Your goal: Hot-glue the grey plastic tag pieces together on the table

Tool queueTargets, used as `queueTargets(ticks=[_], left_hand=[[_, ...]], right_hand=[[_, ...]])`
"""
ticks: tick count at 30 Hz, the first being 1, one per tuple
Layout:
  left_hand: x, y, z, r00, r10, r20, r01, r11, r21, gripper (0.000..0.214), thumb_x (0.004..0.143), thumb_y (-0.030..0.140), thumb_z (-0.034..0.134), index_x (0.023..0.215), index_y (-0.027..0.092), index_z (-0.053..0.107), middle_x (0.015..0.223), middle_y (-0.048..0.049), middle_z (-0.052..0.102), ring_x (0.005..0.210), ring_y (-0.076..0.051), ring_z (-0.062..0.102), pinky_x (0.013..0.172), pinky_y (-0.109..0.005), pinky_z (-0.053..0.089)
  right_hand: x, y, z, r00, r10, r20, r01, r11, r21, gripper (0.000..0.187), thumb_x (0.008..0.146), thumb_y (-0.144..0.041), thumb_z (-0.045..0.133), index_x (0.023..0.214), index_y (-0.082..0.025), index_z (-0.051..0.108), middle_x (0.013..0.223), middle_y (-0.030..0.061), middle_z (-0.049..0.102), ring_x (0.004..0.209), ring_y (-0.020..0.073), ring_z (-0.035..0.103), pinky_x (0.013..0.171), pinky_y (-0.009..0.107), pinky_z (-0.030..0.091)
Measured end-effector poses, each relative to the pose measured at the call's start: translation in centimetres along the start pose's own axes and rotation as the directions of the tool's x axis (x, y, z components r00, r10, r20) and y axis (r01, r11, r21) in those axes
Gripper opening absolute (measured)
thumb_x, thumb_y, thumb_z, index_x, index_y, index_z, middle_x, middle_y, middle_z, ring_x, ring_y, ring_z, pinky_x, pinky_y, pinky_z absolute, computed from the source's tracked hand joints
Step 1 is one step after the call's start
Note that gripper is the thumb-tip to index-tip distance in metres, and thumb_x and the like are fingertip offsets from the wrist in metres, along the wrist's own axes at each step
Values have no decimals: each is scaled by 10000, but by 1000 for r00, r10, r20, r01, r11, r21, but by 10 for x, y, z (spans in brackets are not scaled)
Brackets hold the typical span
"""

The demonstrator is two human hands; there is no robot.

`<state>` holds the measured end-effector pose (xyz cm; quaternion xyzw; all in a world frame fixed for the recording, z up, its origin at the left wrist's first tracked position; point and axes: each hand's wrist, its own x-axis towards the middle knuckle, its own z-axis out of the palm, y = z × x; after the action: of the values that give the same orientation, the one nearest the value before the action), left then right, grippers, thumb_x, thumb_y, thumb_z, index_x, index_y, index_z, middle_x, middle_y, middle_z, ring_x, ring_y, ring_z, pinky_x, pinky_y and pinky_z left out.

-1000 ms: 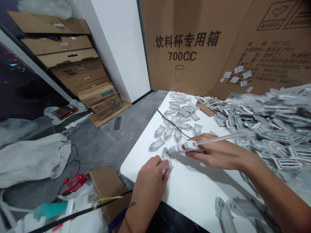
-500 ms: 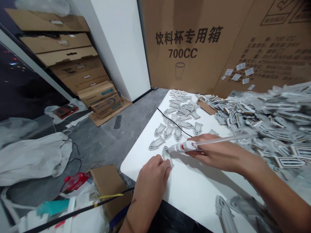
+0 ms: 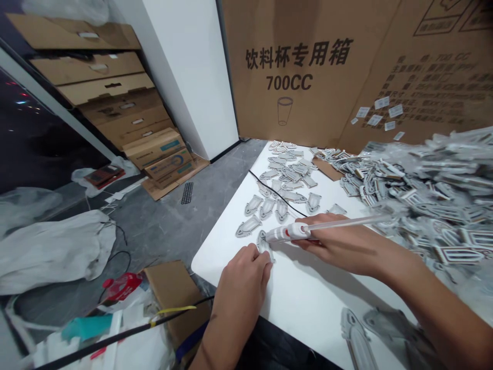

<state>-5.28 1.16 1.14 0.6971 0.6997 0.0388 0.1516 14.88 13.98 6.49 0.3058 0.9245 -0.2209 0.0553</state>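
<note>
My left hand point(image 3: 242, 277) is closed, pinching a small grey shield-shaped piece point(image 3: 264, 245) flat against the white table point(image 3: 308, 298) near its front left corner. My right hand point(image 3: 339, 244) grips a white glue gun point(image 3: 288, 233) with a clear stick running out behind it to the right. The gun's tip touches the top of the pinched piece. A row of similar grey pieces point(image 3: 265, 210) lies just beyond, with a black cord point(image 3: 275, 194) running across them.
A big heap of grey pieces point(image 3: 427, 190) fills the table's right side. Large cardboard boxes point(image 3: 308, 72) stand along the back. Two more pieces point(image 3: 356, 336) lie at the near edge. On the floor at left are flat cartons point(image 3: 115, 113), white bags point(image 3: 50, 252) and a cardboard box point(image 3: 169, 293).
Hands and glue gun hold almost the same position; the view has drifted slightly, with the gun tip staying on the pinched piece.
</note>
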Motion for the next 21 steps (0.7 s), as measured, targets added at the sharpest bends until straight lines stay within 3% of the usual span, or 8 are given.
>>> queueTargets(ticks=[10, 21], left_hand=[[-1, 1, 2, 1000, -3, -8, 3, 1000, 18, 203, 1055, 197, 573, 1161, 236, 742, 1045, -34, 676, 949, -214, 674, 828, -358, 529], [-2, -1, 5, 999, 6, -52, -6, 1000, 10, 194, 1051, 200, 582, 1149, 229, 747, 1030, -38, 672, 928, -209, 670, 822, -357, 533]], right_hand=[[1, -4, 0, 999, 39, -28, -36, 994, 100, 346, 1078, -374, 458, 1044, -245, 778, 1032, 64, 753, 902, 233, 680, 807, 292, 470], [3, -6, -1, 996, 82, 34, -87, 985, 151, 386, 1083, -454, 446, 932, -241, 730, 1008, 52, 735, 900, 229, 657, 785, 301, 441]])
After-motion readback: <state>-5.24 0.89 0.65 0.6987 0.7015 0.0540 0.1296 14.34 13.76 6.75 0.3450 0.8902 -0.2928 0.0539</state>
